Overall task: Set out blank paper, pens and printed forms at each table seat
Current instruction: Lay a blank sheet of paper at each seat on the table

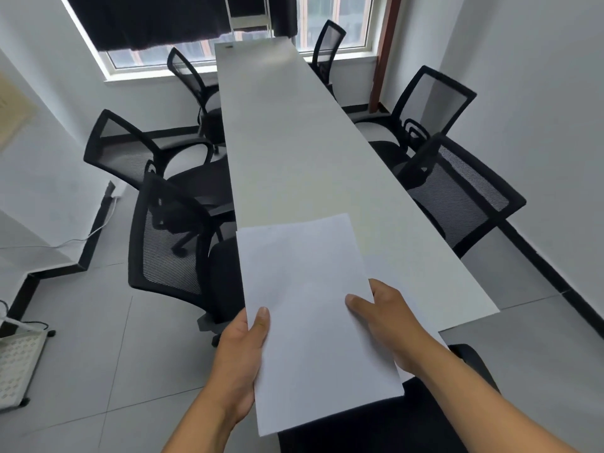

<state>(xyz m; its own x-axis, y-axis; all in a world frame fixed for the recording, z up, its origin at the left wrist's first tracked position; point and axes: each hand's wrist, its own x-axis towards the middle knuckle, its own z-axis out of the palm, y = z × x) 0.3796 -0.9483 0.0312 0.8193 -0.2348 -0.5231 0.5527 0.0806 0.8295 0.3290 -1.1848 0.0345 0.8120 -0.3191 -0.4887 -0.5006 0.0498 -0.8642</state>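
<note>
Both hands, left hand [243, 349] & right hand [389, 325], pinch paper stack [310, 308] w/ thumbs on top, lower-center frame over table [294, 142] near end; peel 1 sheet, lay square at nearest seat.

Head view — downward, along table [294, 142] lengthwise

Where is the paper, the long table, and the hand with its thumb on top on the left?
paper [307, 289]: head view, middle of the top sheet.
table [277, 125]: head view, bare top.
left hand [242, 351]: head view, back of the hand.
</note>
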